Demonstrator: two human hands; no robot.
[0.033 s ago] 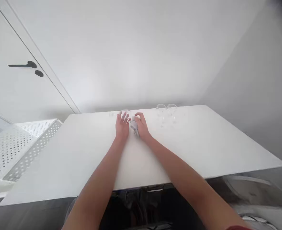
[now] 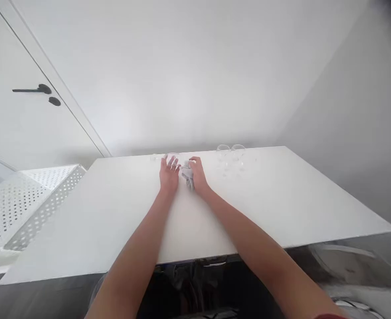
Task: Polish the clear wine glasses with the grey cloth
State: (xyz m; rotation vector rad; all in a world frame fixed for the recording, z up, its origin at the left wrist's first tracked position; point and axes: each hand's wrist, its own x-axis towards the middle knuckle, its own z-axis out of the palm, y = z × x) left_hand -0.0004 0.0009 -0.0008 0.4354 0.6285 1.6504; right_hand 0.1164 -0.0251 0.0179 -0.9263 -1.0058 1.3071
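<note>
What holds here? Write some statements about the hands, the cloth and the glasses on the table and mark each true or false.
1. The right hand has a grey cloth in its grip. True.
2. The left hand rests at a clear glass near the far edge of the white table. True.
3. The two other glasses stand to the left of both hands. False: they stand to the right.
4. The table is dark wood. False: it is white.
5. A door handle shows at upper left. True.

A home room: white table (image 2: 115,212), door handle (image 2: 32,90), wine glasses (image 2: 230,153).
</note>
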